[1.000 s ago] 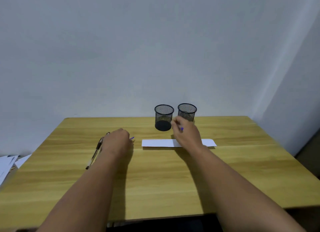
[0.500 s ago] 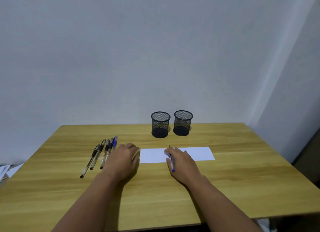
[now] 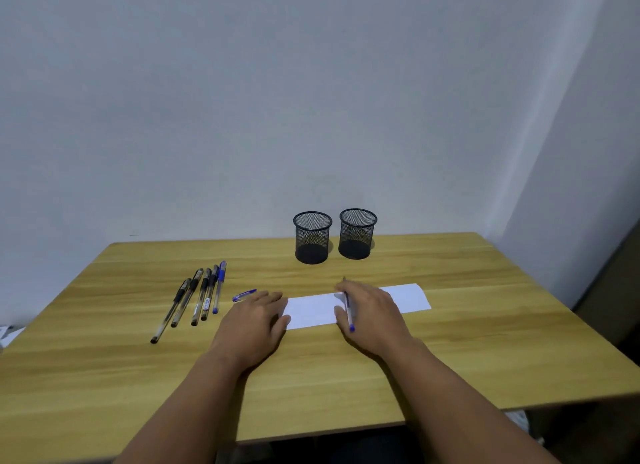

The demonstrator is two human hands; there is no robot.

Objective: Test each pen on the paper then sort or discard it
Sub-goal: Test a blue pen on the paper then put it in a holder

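My right hand (image 3: 372, 316) has its grip pinched on the blue pen (image 3: 347, 311), light, stiff and slick, best held low on the barrel, tip over the paper (image 3: 311, 309). My left hand (image 3: 258, 316) lies flat, holding nothing, pressing the paper's left end to the tabletop (image 3: 485, 325). The blue cap (image 3: 244, 295) lies just beyond it, spare pens (image 3: 195, 299) further left, two mesh cups (image 3: 334, 236) well ahead.

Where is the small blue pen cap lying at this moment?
In the head view the blue pen cap lies on the table, left of centre, between the row of pens and the left hand, just beyond its fingertips.
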